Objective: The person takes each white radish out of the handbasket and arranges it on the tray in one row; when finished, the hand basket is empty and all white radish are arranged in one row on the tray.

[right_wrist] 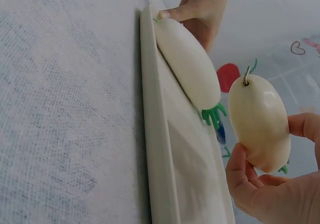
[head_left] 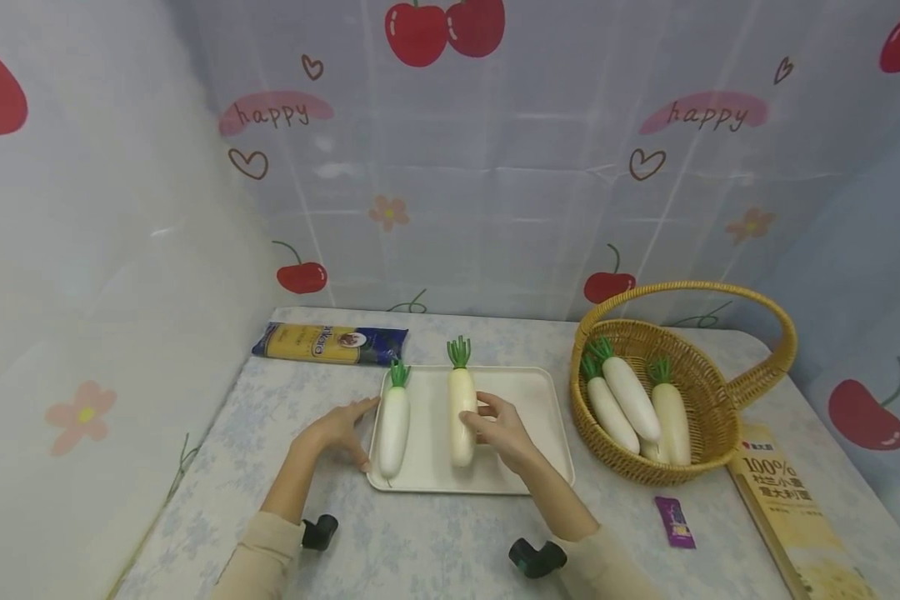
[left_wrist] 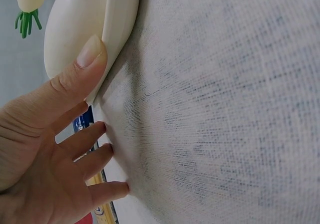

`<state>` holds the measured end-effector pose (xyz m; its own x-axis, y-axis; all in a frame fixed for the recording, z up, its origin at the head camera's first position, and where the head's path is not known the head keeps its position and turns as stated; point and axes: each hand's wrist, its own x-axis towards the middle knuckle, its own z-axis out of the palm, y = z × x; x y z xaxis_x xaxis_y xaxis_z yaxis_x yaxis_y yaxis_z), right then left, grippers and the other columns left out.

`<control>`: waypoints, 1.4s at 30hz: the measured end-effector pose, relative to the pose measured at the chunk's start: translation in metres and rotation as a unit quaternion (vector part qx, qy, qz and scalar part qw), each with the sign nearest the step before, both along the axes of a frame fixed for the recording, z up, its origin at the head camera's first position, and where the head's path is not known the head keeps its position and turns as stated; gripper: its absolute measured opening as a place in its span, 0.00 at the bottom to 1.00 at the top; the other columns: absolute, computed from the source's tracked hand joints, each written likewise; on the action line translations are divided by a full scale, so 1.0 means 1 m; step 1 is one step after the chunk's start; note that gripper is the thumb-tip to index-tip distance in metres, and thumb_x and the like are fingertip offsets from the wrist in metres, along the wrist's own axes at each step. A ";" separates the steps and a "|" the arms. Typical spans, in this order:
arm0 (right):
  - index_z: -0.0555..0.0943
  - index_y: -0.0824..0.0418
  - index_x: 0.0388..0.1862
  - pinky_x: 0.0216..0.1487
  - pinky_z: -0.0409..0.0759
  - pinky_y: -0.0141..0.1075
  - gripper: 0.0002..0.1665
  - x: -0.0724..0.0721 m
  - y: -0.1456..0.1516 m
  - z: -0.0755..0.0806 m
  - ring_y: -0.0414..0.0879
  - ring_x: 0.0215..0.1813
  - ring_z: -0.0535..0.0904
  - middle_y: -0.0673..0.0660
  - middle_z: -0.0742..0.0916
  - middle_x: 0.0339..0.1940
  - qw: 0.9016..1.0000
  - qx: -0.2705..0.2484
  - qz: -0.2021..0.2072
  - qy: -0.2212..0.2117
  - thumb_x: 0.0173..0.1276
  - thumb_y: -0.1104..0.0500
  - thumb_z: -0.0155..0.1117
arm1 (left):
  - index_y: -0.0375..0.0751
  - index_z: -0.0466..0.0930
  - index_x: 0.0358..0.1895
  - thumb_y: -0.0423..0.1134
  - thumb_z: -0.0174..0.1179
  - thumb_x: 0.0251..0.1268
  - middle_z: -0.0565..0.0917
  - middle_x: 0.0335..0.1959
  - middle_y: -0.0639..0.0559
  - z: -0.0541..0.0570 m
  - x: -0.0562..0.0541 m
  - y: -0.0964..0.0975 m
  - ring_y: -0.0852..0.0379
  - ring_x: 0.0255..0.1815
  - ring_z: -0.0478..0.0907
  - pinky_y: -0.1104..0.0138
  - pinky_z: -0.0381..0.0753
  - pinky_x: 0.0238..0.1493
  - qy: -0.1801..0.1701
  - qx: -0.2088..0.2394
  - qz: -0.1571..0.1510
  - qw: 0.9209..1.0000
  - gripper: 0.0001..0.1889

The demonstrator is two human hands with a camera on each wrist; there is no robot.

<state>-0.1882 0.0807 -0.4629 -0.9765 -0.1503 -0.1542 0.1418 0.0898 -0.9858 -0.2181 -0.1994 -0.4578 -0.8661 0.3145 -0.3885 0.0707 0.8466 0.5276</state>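
Observation:
My right hand (head_left: 504,429) holds a toy white radish (head_left: 461,421) with green stalks between thumb and fingers, over the middle of a cream rectangular tray (head_left: 525,471). In the right wrist view this radish (right_wrist: 260,119) hangs apart from the tray, a small metal hook at its tip. A second white radish (head_left: 394,429) lies lengthwise along the tray's left side, stalks pointing away. My left hand (head_left: 337,433) is spread at the tray's left edge. Its thumb (left_wrist: 90,54) lies against the rim in the left wrist view, and the other fingertips reach down by the tablecloth.
Right of the tray stands a wicker basket (head_left: 708,417) with a tall handle and several white radishes inside. A purple packet (head_left: 675,522) and a yellow pasta package (head_left: 795,517) lie in front of it. A blue and yellow packet (head_left: 330,343) lies at the back left.

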 end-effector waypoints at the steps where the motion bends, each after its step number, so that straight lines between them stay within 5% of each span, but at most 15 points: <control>1: 0.63 0.75 0.66 0.39 0.84 0.41 0.35 -0.001 -0.002 -0.001 0.51 0.42 0.80 0.72 0.77 0.51 1.000 0.002 0.001 0.001 0.63 0.61 0.61 | 0.39 0.55 0.73 0.37 0.80 0.26 0.56 0.72 0.33 0.000 0.000 0.000 0.32 0.71 0.51 0.41 0.55 0.68 0.001 0.001 0.000 1.000 0.60; 4: 0.63 0.77 0.65 0.39 0.84 0.42 0.35 0.002 -0.007 0.005 0.52 0.42 0.80 0.72 0.77 0.50 1.000 0.004 0.008 0.003 0.63 0.62 0.61 | 0.39 0.55 0.73 0.37 0.80 0.26 0.56 0.72 0.34 -0.001 -0.001 0.000 0.33 0.71 0.51 0.41 0.54 0.68 0.000 0.003 0.002 1.000 0.60; 11: 0.61 0.75 0.67 0.38 0.84 0.39 0.39 -0.008 -0.019 -0.014 0.53 0.44 0.80 0.72 0.77 0.52 1.000 0.025 0.018 -0.003 0.63 0.59 0.61 | 0.40 0.56 0.72 0.41 0.81 0.23 0.56 0.72 0.33 -0.002 -0.003 -0.001 0.33 0.71 0.50 0.41 0.54 0.68 -0.003 0.001 -0.004 1.000 0.62; 28: 0.57 0.80 0.66 0.33 0.83 0.37 0.41 -0.009 -0.043 -0.024 0.51 0.42 0.79 0.70 0.78 0.46 0.998 0.059 0.033 0.014 0.62 0.59 0.61 | 0.39 0.55 0.73 0.36 0.80 0.25 0.55 0.72 0.34 -0.006 -0.002 0.000 0.34 0.72 0.49 0.43 0.52 0.69 0.000 0.002 0.006 1.000 0.61; 42: 0.58 0.81 0.66 0.31 0.84 0.38 0.42 -0.008 -0.056 -0.022 0.54 0.39 0.83 0.72 0.82 0.45 0.992 0.125 0.027 0.009 0.58 0.61 0.60 | 0.40 0.56 0.73 0.37 0.81 0.24 0.56 0.72 0.35 -0.007 -0.003 0.000 0.34 0.72 0.50 0.42 0.53 0.69 0.001 0.000 0.012 1.000 0.61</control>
<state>-0.1966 0.0249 -0.4847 -0.9711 -0.1612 -0.1761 0.1133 0.3382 -0.9342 -0.2206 -0.1989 -0.4643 -0.8741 0.2947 -0.3861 0.0527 0.8478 0.5278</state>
